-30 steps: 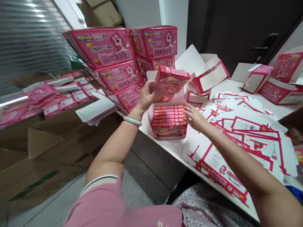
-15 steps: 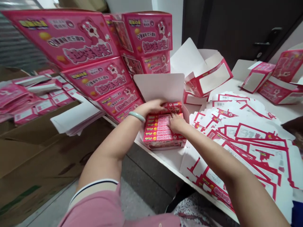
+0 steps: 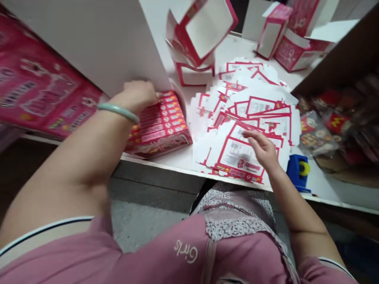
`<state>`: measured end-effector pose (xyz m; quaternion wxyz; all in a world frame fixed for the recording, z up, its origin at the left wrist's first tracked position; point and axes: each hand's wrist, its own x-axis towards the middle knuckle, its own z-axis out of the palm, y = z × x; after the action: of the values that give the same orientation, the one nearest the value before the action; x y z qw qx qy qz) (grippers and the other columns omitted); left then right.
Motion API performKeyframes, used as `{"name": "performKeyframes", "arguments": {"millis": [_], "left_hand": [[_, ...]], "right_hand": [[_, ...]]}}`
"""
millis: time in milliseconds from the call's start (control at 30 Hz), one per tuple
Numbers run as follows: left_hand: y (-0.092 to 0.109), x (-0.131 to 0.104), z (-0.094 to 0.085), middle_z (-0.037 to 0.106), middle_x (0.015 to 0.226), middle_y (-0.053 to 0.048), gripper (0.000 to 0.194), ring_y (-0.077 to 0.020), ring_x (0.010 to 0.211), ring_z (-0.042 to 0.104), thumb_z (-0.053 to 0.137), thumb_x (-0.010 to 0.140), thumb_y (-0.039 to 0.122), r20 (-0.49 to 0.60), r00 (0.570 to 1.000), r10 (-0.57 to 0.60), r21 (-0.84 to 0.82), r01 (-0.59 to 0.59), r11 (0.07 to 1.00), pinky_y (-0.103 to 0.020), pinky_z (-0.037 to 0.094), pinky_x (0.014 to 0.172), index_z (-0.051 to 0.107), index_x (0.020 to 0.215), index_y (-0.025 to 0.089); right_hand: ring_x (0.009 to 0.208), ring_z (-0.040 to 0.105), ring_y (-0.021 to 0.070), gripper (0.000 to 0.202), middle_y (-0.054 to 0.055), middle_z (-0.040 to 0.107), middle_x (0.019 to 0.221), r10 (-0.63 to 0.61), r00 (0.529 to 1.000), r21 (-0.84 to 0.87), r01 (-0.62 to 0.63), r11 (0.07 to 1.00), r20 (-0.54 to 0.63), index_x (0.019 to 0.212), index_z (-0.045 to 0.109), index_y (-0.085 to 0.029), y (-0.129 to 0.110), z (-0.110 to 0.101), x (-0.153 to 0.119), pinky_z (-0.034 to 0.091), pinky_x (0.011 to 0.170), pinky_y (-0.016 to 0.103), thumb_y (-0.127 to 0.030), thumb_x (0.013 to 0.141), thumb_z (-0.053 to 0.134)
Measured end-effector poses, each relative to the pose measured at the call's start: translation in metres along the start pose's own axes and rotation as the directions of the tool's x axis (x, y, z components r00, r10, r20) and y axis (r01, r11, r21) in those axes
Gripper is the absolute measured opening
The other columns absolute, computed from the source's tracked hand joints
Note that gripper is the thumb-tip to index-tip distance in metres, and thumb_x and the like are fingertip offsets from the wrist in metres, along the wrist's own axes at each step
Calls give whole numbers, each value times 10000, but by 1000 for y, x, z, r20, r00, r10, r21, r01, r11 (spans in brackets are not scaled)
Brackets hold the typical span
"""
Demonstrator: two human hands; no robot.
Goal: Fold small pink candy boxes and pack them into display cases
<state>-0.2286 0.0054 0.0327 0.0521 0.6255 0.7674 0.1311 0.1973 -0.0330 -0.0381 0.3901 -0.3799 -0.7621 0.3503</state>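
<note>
A pink display carton (image 3: 166,146) stands near the table's front edge, its large white flap (image 3: 97,43) raised behind. Rows of small pink boxes (image 3: 161,120) fill it. My left hand (image 3: 140,94), with a pale green bangle (image 3: 118,112) at the wrist, rests at the back of these boxes, its fingers bent and mostly hidden or blurred. My right hand (image 3: 263,150) is over a spread pile of flat printed cartons (image 3: 237,152), fingers stretched towards the left. Nothing shows in it, and I cannot tell whether its fingertips touch the top carton.
Stacked pink cartons (image 3: 44,83) stand at the left. Opened cartons (image 3: 195,43) are at the back, with more pink boxes (image 3: 291,49) at the back right. A blue tape dispenser (image 3: 297,171) sits right of the pile, beside clear packets (image 3: 318,134).
My view has swung down and right. My right hand has left the small boxes and moved right over the flat cartons. My left hand stays at the filled carton.
</note>
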Motion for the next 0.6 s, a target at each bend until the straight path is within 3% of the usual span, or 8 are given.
{"name": "performKeyframes", "arguments": {"millis": [67,133,200,233,267,367,467,600], "left_hand": [[47,-21,14,599,1328,-247,501,-332,1291,508,595,993,357,-54,996,67,2,-67,998,-591,353,1153,554,1248,-73],[105,-52,43,556,1408,-207,501,-293,1328,489,570,998,306,-54,949,309,-46,-312,949,-492,367,1176,492,1397,13],[161,-83,83,545,1440,-184,537,-278,1348,485,576,961,226,147,772,618,-142,-602,786,-451,367,1188,457,1459,64],[183,-95,105,498,1495,-188,652,-316,1402,433,641,902,216,233,695,680,-155,-664,731,-495,337,1205,417,1499,81],[200,-105,125,408,1572,-197,773,-359,1473,337,672,851,199,289,656,698,-150,-689,709,-548,281,1231,349,1545,85],[223,-115,167,281,1640,-213,939,-410,1530,212,662,758,138,333,663,670,-110,-679,726,-628,193,1243,238,1594,83],[223,-114,165,332,1613,-229,952,-420,1509,267,680,728,134,286,688,667,-95,-672,734,-628,199,1239,270,1585,72],[227,-116,109,664,1293,-172,555,-306,1205,616,599,872,183,215,648,730,-288,-673,682,-466,463,1086,563,1422,125]], "right_hand": [[1081,712,266,318,119,746,1173,152,981,-140,-168,976,-120,1197,693,-224,31,-39,-45,576,967,492,-407,982,546],[1194,656,326,422,180,693,1288,203,973,-340,-230,912,-113,1290,640,-182,52,-57,-83,527,1032,563,-415,945,575],[1364,523,388,562,249,574,1447,241,968,-511,-240,825,-67,1399,551,-118,65,-55,-109,426,1124,631,-397,914,601],[1429,447,408,609,274,507,1506,265,963,-561,-250,789,-57,1437,506,-89,69,-48,-117,382,1151,652,-382,911,599],[1471,385,419,634,290,453,1544,289,956,-583,-265,768,-54,1460,472,-70,71,-41,-123,349,1167,665,-366,912,590],[1478,366,405,640,286,434,1546,297,948,-485,-316,816,-118,1457,454,-91,75,-21,-129,336,1176,655,-371,900,598],[1249,591,314,620,199,598,1328,299,907,-99,-341,935,-297,1368,481,-183,74,-20,-123,490,1069,553,-434,838,681],[867,664,167,420,14,619,930,271,875,292,-158,943,-401,1101,521,-253,53,-42,-99,585,870,356,-382,790,771]]}}
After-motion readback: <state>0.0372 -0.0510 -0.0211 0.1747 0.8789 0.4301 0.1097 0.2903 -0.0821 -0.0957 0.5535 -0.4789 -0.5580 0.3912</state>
